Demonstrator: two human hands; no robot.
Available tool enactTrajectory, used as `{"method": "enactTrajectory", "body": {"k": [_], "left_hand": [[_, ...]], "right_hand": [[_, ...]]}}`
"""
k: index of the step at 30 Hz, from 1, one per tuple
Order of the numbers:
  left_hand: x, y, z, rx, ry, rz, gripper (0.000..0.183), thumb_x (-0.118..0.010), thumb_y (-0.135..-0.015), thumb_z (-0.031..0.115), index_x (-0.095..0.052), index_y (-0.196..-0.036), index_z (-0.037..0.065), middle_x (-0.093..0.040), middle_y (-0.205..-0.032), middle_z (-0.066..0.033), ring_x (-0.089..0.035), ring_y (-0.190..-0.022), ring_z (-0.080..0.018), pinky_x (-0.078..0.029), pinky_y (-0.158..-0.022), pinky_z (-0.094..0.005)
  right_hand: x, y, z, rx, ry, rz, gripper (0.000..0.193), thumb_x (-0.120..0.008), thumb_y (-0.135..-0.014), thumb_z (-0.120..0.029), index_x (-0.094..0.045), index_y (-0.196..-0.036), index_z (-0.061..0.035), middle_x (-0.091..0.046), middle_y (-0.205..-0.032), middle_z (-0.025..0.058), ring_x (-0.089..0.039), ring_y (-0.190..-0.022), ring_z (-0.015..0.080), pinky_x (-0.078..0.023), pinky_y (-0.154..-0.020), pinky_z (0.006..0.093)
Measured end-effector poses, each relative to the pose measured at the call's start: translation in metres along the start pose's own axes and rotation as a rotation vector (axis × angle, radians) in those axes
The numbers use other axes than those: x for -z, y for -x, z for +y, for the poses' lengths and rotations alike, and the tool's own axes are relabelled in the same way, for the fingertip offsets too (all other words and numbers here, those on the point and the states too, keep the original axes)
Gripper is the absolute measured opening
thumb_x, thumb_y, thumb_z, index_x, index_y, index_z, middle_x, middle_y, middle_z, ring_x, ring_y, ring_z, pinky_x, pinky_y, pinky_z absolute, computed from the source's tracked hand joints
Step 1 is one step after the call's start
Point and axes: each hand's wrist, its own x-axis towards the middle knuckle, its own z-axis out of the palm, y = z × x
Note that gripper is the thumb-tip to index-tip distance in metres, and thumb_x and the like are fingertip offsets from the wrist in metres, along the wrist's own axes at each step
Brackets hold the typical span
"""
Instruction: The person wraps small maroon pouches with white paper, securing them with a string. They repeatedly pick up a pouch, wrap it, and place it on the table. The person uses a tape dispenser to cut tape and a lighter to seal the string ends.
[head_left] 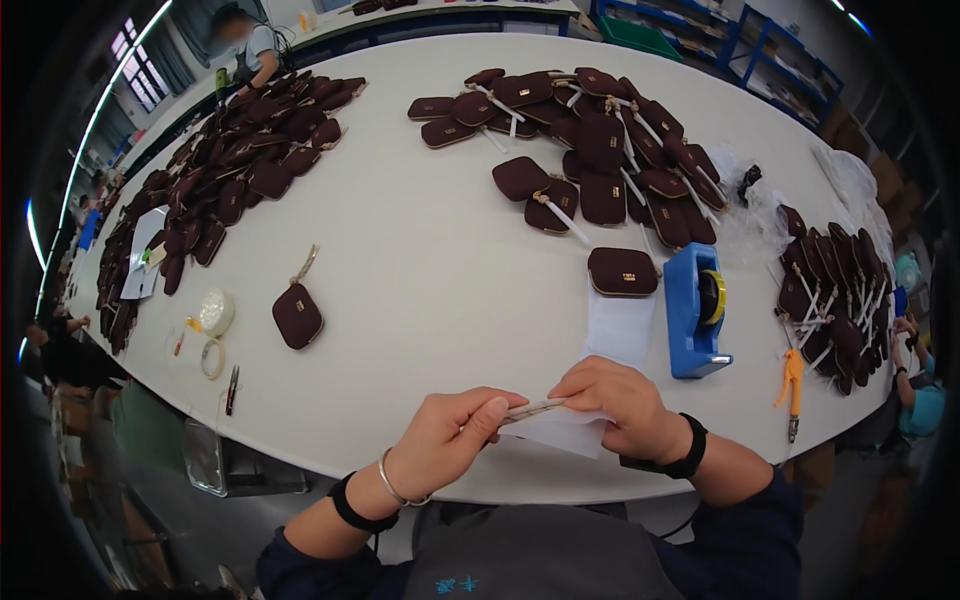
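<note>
Near the table's front edge, my left hand (450, 432) pinches one end of a doubled, pale cord strap (535, 409). My right hand (622, 408) grips its other end, fingers curled. A thin white paper sheet (560, 433) hangs below the cord, against my right fingers. Whether the cord joins a pouch is not visible. Just beyond my right hand lies a dark brown zip pouch (622, 273), at the top of more white paper (618, 325). Right of it stands a blue tape dispenser (690, 315) with a yellow roll.
Brown pouches with white-wrapped straps heap at the back (600, 140) and right (835, 290); another heap (240, 150) is at left. One pouch (298, 316), tape rolls (216, 311) and snips (233, 390) lie left. An orange-handled tool (793, 385) lies right. Other people sit around the table.
</note>
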Motion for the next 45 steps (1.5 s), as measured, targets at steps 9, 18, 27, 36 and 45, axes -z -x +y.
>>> {"method": "enactTrajectory", "body": {"k": [9,18,27,36,45], "left_hand": [[0.002,0.003,-0.014,-0.351,-0.345,0.109,0.025,-0.074,-0.084,0.008,-0.066,-0.107,0.0,-0.066,-0.088,-0.0072,-0.06,-0.075,-0.0105,-0.047,-0.061,-0.0242],[0.003,0.004,-0.027,-0.493,-0.396,0.259,0.012,-0.064,-0.081,0.001,-0.064,-0.092,0.003,-0.061,-0.078,-0.0101,-0.058,-0.071,-0.0258,-0.046,-0.064,-0.0336],[0.004,0.009,-0.025,-0.409,-0.191,0.272,0.009,-0.059,-0.084,0.0,-0.063,-0.092,0.0,-0.061,-0.075,-0.0083,-0.053,-0.063,-0.0198,-0.043,-0.058,-0.0303],[-0.004,0.007,-0.024,-0.514,-0.403,0.306,0.011,-0.067,-0.088,0.012,-0.062,-0.084,0.003,-0.058,-0.072,-0.0078,-0.054,-0.066,-0.0232,-0.042,-0.062,-0.0326],[-0.01,0.011,-0.024,-0.658,-0.422,0.402,0.014,-0.072,-0.079,0.003,-0.068,-0.091,0.007,-0.061,-0.075,-0.0055,-0.057,-0.074,-0.0244,-0.045,-0.067,-0.0358]], "right_hand": [[-0.01,-0.02,-0.022,-0.525,-0.251,0.034,0.007,-0.068,-0.079,0.002,-0.067,-0.086,-0.0006,-0.069,-0.09,0.009,-0.065,-0.079,0.0162,-0.05,-0.071,0.0268],[-0.021,0.001,-0.004,-0.615,-0.249,0.263,0.006,-0.068,-0.079,0.001,-0.062,-0.081,0.0006,-0.065,-0.076,0.0044,-0.06,-0.069,0.0106,-0.047,-0.065,0.0236],[-0.005,-0.01,-0.022,-0.647,-0.392,0.135,0.031,-0.066,-0.085,0.0,-0.058,-0.115,0.0013,-0.062,-0.102,0.0055,-0.062,-0.093,0.0152,-0.05,-0.081,0.0284],[-0.023,-0.022,-0.032,-0.755,-0.418,0.096,0.017,-0.068,-0.085,0.001,-0.064,-0.102,0.0013,-0.065,-0.079,0.0047,-0.062,-0.071,0.0146,-0.051,-0.066,0.026],[-0.016,-0.021,-0.033,-0.729,-0.516,0.077,0.004,-0.063,-0.089,-0.001,-0.063,-0.085,-0.0013,-0.063,-0.074,0.0048,-0.057,-0.063,0.0107,-0.046,-0.059,0.0245]]}}
